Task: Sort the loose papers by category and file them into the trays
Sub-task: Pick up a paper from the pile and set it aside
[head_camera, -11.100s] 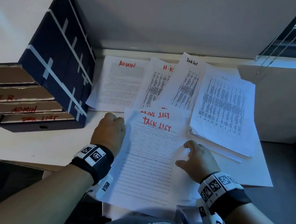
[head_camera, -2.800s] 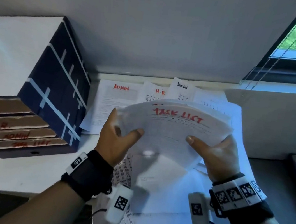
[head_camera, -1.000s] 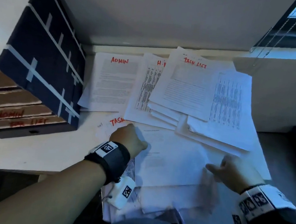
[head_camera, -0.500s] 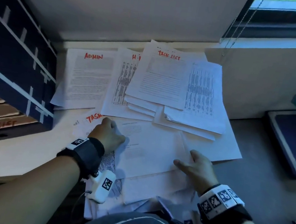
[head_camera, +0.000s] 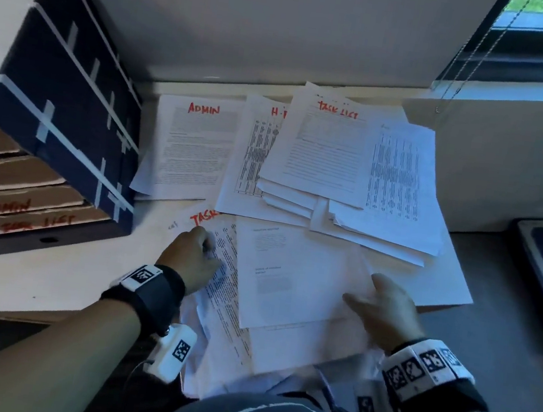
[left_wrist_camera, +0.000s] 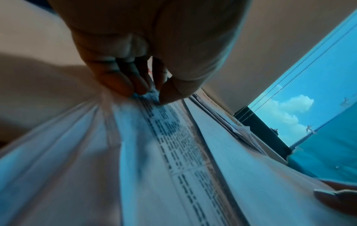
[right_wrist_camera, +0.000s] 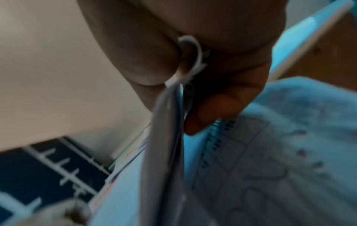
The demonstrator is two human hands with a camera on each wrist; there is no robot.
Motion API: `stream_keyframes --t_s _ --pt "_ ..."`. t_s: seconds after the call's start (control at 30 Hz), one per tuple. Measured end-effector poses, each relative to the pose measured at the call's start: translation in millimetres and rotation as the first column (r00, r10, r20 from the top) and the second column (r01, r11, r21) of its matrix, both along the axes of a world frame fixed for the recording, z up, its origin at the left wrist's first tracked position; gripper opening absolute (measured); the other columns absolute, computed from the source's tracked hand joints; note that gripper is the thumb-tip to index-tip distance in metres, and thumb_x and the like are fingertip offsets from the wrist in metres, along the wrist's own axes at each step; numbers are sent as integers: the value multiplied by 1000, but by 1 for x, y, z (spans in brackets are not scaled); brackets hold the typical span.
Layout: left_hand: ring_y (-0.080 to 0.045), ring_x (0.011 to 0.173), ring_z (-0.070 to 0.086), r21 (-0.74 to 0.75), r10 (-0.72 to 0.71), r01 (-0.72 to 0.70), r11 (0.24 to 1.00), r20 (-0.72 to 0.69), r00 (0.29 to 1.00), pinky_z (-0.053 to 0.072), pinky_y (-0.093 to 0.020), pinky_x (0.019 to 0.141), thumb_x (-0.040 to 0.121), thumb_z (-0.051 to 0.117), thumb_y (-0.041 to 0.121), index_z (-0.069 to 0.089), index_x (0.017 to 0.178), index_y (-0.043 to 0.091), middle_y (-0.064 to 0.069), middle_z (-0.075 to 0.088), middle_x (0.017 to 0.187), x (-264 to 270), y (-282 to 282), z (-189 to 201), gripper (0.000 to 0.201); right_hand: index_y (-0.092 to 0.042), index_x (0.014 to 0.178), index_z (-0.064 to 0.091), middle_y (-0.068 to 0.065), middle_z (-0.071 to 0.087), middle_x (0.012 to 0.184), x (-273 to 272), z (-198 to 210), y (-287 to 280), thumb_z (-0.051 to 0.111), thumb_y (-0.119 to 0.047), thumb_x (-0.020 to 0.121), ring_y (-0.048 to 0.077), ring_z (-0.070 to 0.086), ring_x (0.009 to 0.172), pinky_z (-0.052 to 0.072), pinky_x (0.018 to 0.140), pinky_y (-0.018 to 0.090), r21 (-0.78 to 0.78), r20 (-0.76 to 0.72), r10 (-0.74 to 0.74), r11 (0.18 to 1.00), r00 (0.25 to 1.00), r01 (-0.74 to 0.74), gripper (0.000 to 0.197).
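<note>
Both hands in the loose stack, sorted piles fanned out behind.

Far left sits the dark tray box (head_camera: 64,116) with cardboard trays (head_camera: 18,203) marked ADMIN and TASK LIST in red. Next, the left hand (head_camera: 192,261) is curled onto the loose papers (head_camera: 291,277) at the near desk edge, fingertips (left_wrist_camera: 123,87) and thumb pinching a printed table sheet, so gripping. Behind those, along the wall: ADMIN sheet (head_camera: 194,150), an H-something sheet (head_camera: 252,155) half covered, TASK LIST pile (head_camera: 325,154), then a table printout pile (head_camera: 400,188). Right hand (head_camera: 387,311) has a few sheets' edge clamped between thumb and fingers (right_wrist_camera: 210,113), bit blurry though.
</note>
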State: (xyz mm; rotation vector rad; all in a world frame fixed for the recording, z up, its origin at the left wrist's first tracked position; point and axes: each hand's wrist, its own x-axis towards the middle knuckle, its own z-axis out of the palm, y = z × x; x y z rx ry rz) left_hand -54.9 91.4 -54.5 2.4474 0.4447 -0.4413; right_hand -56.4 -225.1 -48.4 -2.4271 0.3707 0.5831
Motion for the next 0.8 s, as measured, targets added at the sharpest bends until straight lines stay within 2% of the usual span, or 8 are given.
stream_keyframes --t_s 0.1,0.3,0.37,0.47,0.5,0.6,0.67,0.8 --pt "-23 78 51 -49 -22 23 999 6 1000 40 -26 63 87 58 11 51 92 15 -4 56 90 0 8 -6 10 -10 97 69 11 73 92 2 -4 -4 71 -8 85 32 69 86 56 84 51 340 -138 -166 918 977 204 13" --pt "-23 89 58 -117 99 -90 989 68 993 42 -26 68 88 63 13 56 90 17 -7 61 101 2 24 -8 9 10 113 59 34 68 99 2 7 -5 59 6 88 38 69 71 60 62 48 641 -424 -316 558 849 528 26" --pt "-20 77 56 -64 168 -161 985 117 979 39 -25 60 90 61 17 55 85 17 -5 60 89 0 30 -3 8 12 95 64 29 69 78 2 12 -2 55 7 89 32 68 55 57 50 37 653 -436 -313 534 843 537 12" --pt "-23 72 54 -63 259 -253 965 118 959 37 -23 56 88 64 21 56 83 13 -6 60 84 -6 45 0 12 -1 35 57 11 51 34 0 21 6 45 2 95 19 51 27 48 46 27 698 -446 -254 501 858 511 61" --pt "-23 73 54 -58 264 -260 964 90 960 40 -25 59 87 66 23 57 86 12 -8 61 86 -10 49 1 14 -2 35 57 10 50 33 -1 22 7 46 0 95 19 51 27 46 52 31 688 -450 -246 517 858 509 61" --pt "-24 80 56 -12 201 -201 979 3 980 50 -35 73 81 71 34 54 89 19 -8 57 97 -26 52 -2 24 -2 84 67 17 69 69 6 8 6 63 1 85 31 66 58 55 59 43 499 -270 -295 771 917 395 6" --pt "-23 88 55 74 91 -90 993 -14 996 51 -35 82 80 73 42 52 97 23 -1 46 107 -36 43 0 33 -12 101 66 12 71 89 7 1 6 70 -6 80 32 68 77 55 59 39 247 -92 -198 945 976 215 22" --pt "-18 94 51 107 -151 145 984 49 987 46 -29 86 91 61 47 56 125 26 4 45 109 -49 12 2 41 -21 121 60 7 70 109 4 5 10 72 -23 81 27 63 97 44 76 28 -18 12 -8 1000 1000 8 42"
